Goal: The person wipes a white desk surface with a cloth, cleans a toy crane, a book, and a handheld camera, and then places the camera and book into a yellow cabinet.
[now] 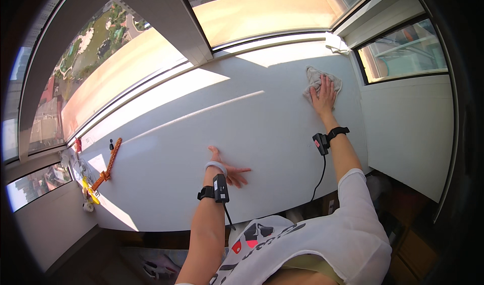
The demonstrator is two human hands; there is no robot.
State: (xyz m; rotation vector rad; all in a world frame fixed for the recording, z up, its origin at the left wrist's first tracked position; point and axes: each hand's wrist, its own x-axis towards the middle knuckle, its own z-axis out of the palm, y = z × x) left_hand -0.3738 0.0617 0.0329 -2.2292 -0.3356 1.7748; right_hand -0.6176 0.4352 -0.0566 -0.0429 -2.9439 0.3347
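My right hand (324, 96) lies with spread fingers on a crumpled grey cloth (313, 80), pressed against the white windowsill surface (272, 141) near its right end. Nearer the middle, my left hand (228, 169) is spread with its fingers apart and holds nothing; whether it touches the surface I cannot tell. A pale band circles the left wrist. Each forearm carries a black strap with a small cabled device.
At the left end lie an orange-brown toy sword (112, 160), a small black item (111, 144) and a yellow object (90, 192) among clutter. A folded white item (336, 43) sits in the far right corner. Window frames and side panels border the surface.
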